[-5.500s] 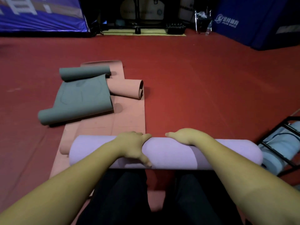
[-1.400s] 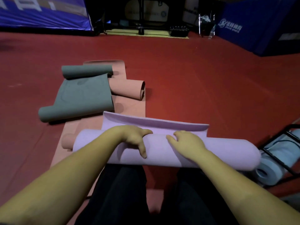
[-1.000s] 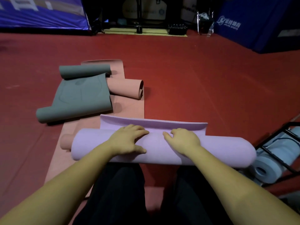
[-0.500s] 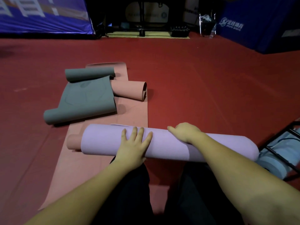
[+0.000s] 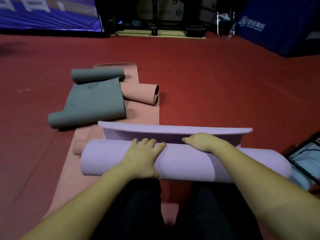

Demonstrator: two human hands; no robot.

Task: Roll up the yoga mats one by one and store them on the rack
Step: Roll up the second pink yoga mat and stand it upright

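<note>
A thick lilac yoga mat roll [image 5: 190, 163] lies crosswise on the floor in front of my knees. Its loose end [image 5: 173, 130] stands up as a curved flap just behind the roll. My left hand [image 5: 143, 153] lies flat on top of the roll with its fingers spread forward. My right hand [image 5: 202, 142] rests on the roll's upper far side, its fingers reaching into the gap under the flap. At the right edge is a black metal rack [image 5: 302, 154] with a pale blue rolled mat [image 5: 308, 160] in it.
A pink mat [image 5: 83, 170] lies flat under the lilac roll, its far end curled into a roll [image 5: 140, 94]. A grey-green mat [image 5: 97, 101], curled at both ends, lies on it. Red floor [image 5: 225, 84] stretches ahead; blue pads [image 5: 277, 23] stand at the back.
The roll has turned back toward me, and its last flap, wrapped shut half a second ago, now stands free behind it. Both hands have stayed on top.
</note>
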